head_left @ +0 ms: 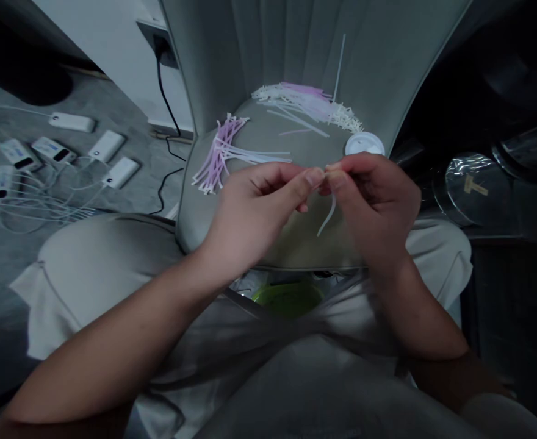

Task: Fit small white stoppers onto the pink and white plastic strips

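Observation:
My left hand point(259, 210) and my right hand point(373, 201) meet above a grey chair seat point(296, 238), fingertips pinched together on one thin white cable tie point(327, 221). Its loose end curls down between my hands. A bundle of purple and white cable ties point(216, 160) lies on the seat to the left of my left hand. A larger pile of white and purple ties point(302, 103) lies at the back of the seat, with one single tie point(339, 64) leaning against the backrest. A small round white lid point(364, 144) sits just behind my right hand.
Several white power banks point(113, 172) with tangled white cables lie on the grey floor at left. A black cord point(165, 107) runs down from a wall socket. A green object point(289, 299) shows under the seat's front edge. Clear glass containers point(472, 189) stand at the right.

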A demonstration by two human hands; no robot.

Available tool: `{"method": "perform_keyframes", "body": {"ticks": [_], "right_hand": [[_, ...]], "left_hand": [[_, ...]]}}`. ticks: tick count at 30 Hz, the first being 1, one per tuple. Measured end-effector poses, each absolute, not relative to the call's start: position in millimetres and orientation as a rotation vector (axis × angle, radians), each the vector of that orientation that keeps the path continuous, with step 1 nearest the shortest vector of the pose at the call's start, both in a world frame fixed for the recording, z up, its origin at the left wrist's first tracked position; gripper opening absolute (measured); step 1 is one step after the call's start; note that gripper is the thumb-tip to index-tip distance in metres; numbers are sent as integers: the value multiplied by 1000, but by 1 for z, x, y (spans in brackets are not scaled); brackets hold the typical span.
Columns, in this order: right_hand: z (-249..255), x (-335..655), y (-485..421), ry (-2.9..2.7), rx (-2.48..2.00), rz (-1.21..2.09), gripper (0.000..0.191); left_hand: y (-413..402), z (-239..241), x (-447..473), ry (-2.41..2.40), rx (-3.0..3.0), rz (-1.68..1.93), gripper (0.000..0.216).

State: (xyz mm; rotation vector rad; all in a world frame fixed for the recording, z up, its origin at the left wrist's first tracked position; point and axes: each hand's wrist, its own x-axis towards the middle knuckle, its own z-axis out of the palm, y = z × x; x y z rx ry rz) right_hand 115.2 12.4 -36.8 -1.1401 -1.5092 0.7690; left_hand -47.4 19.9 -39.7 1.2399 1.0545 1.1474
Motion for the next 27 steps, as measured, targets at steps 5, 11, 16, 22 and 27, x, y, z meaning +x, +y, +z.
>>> {"method": "perform_keyframes", "body": {"ticks": [5,11,16,22,27], "right_hand": [[-44,109,15,-1329,-1111,902,8],[-49,113,21,-1170,-1061,1057,4],[-58,117,29,-1161,-997,1176,7],[-64,118,33,-1075,-988,1322,17],[-64,119,33,-1039,-960,1444,22]], "left_hand": [[21,-39,-47,1068,1233,1221,22],[30,-51,-45,1126,1175,1257,21],[32,-53,-47,1265,1482,1288,17],[34,-52,-51,1151,1342,1403,22],[38,-54,-52,1034,1183,1356,20]]}}
